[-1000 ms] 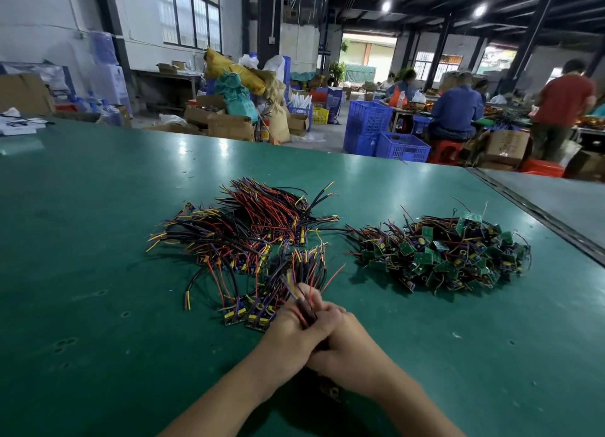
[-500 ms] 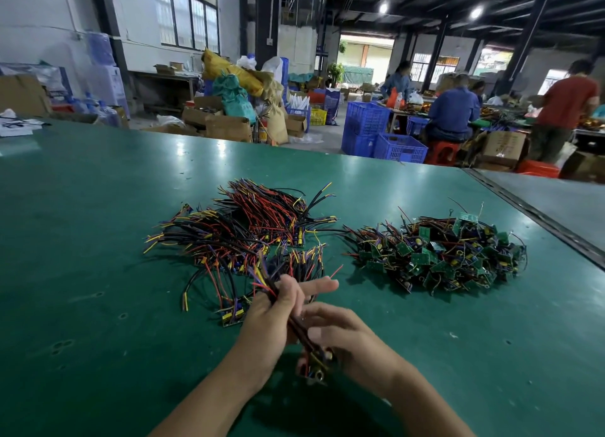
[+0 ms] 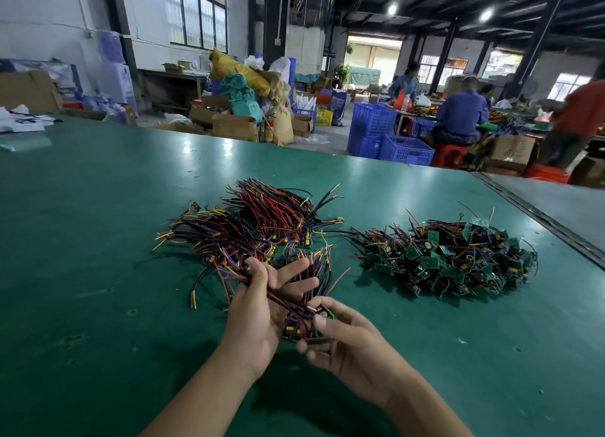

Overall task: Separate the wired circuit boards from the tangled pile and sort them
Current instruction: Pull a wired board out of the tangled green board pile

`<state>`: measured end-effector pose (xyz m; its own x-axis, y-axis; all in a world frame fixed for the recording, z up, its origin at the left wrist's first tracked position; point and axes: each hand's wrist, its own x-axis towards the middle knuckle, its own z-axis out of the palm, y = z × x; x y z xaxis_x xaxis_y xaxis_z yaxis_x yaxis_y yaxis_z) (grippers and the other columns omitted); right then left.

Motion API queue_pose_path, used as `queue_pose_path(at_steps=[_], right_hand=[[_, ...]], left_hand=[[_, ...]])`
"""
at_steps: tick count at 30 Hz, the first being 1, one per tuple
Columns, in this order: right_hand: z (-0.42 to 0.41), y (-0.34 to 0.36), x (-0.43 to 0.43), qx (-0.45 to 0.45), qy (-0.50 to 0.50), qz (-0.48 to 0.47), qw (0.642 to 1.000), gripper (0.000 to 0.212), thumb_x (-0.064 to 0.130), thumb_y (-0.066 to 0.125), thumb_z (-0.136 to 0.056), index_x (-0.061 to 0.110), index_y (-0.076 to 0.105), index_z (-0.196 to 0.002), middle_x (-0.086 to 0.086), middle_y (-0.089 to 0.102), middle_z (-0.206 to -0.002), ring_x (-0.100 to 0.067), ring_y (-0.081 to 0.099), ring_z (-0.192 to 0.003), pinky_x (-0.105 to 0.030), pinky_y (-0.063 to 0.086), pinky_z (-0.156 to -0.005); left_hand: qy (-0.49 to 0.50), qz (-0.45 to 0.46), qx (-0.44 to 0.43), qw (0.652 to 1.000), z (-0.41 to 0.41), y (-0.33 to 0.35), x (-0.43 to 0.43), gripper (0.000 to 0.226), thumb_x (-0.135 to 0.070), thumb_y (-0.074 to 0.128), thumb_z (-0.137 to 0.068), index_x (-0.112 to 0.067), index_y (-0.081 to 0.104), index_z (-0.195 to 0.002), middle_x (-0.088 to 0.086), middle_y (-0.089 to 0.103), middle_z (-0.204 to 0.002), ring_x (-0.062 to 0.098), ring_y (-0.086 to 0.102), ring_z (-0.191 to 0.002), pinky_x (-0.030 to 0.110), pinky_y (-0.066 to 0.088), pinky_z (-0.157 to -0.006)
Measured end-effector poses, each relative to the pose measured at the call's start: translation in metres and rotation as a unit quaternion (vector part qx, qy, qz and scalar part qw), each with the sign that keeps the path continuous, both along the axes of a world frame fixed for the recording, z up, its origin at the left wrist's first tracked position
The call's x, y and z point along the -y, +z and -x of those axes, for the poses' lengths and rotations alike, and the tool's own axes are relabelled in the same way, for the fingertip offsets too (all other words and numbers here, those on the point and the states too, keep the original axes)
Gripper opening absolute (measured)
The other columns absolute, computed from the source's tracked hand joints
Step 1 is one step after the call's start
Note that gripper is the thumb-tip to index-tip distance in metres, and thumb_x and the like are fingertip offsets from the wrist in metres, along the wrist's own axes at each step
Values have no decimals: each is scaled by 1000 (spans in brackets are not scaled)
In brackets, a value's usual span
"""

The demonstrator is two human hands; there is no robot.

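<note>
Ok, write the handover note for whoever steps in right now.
Left hand: holds the wire end of a bundle of wired boards.
Right hand: pinches its board end.
Done: straightened pile on the green table, ahead of the left hand.
To do: probably lay this bundle there, then work through the tangled pile to the right.

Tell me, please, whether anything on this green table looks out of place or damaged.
Nothing stands out. The tangled heap of small green circuit boards lies right, the fanned pile of red, black and yellow wires left, both wholly on the green table; the left hand and right hand hold one wired bundle.
</note>
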<state>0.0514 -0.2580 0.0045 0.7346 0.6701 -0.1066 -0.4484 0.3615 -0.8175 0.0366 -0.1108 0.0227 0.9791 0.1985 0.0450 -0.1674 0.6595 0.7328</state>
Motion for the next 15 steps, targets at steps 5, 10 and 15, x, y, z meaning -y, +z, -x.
queue_pose_path(at_steps=[5,10,15], right_hand=[[1,4,0,-45,17,-31,998,34,33,81,-77,15,72,-105,-16,67,-98,-26,70,-82,-28,59,-64],[3,7,3,-46,-41,-19,998,16,19,69,-86,8,75,-95,-22,67,-91,-26,69,-75,-24,59,-60],[-5,16,13,-17,-105,-4,994,15,6,66,-78,1,75,-89,-25,67,-86,-29,69,-68,-25,59,-57]], left_hand=[[-3,33,-16,999,-3,-2,-8,42,-56,37,-84,-20,41,-63,3,75,-100,19,73,-71,26,53,-48],[-16,-37,7,999,-6,-8,-10,44,-55,40,-84,-22,52,-57,7,75,-100,24,73,-74,32,51,-43],[83,-257,24,962,-14,-20,-16,46,-62,39,-86,-23,62,-95,5,72,-104,18,69,-94,32,51,-78]])
